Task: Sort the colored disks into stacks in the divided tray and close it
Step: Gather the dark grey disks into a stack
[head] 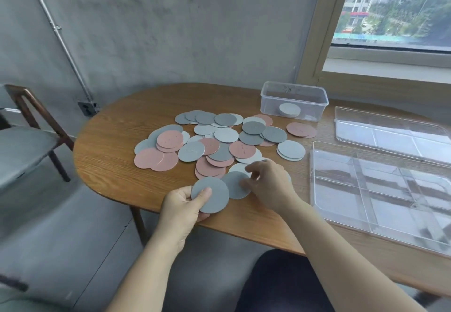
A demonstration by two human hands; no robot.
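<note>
Several pink, grey and pale disks [219, 140] lie scattered and overlapping across the middle of the wooden table [112, 145]. My left hand [181, 205] grips a grey disk [212, 195] at the table's near edge, thumb on top. Just right of it, my right hand [268, 184] has its curled fingers on the edge of a second grey disk [234, 184] lying on the table. The clear divided tray [380, 189] sits at the right, empty, with its clear lid [390, 133] lying behind it.
A small clear plastic box [294, 100] holding a stack of white disks stands at the back of the table. A wooden chair [26, 135] stands to the left. A window sill runs along the right wall.
</note>
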